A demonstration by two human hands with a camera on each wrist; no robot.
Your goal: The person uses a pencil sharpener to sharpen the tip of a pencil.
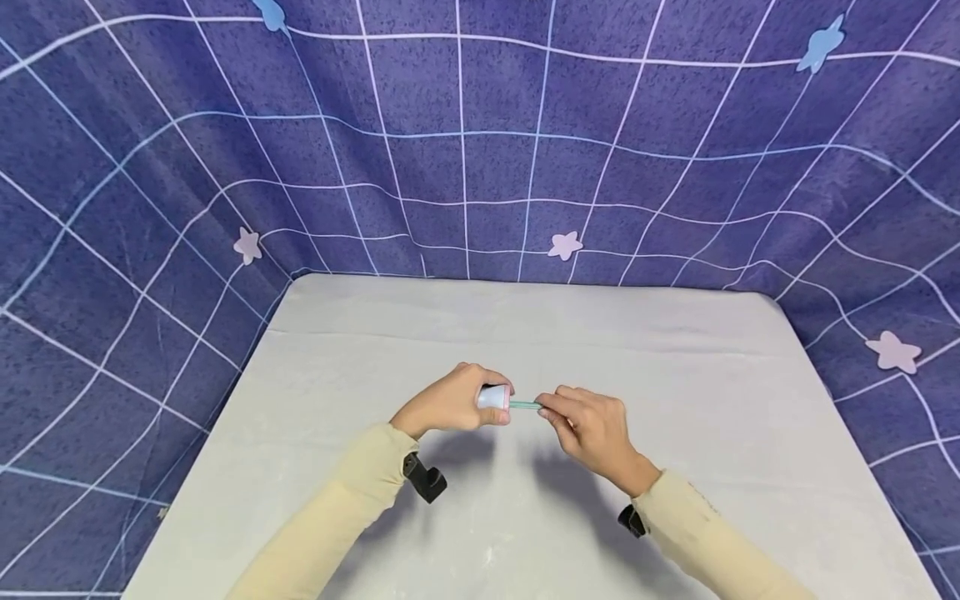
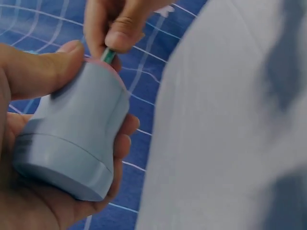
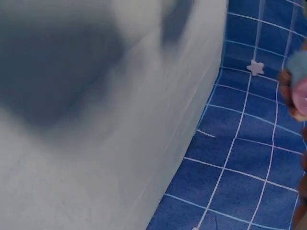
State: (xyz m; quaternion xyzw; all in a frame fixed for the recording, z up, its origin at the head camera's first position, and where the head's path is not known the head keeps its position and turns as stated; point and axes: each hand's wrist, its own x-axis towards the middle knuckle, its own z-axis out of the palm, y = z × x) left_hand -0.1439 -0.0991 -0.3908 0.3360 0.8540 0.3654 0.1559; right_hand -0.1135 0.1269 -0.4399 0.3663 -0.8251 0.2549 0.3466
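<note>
My left hand [image 1: 453,402] grips a light blue pencil sharpener [image 1: 492,397], thumb on one side and fingers round the other. In the left wrist view its rounded, waisted body [image 2: 79,115] lies against the palm, with a pink end turned toward the other hand. A thin green pencil [image 1: 523,405] runs from that pink end to my right hand [image 1: 596,427], which pinches it between thumb and fingers. How deep the pencil sits is hidden. At the right wrist view's edge, the sharpener's pink end [image 3: 300,96] is partly cut off.
Both hands are above a white-covered table [image 1: 525,333], casting shadows on it. A purple-blue curtain [image 1: 495,100] with a grid pattern and stars surrounds the back and sides. Black straps [image 1: 426,479] sit on both wrists.
</note>
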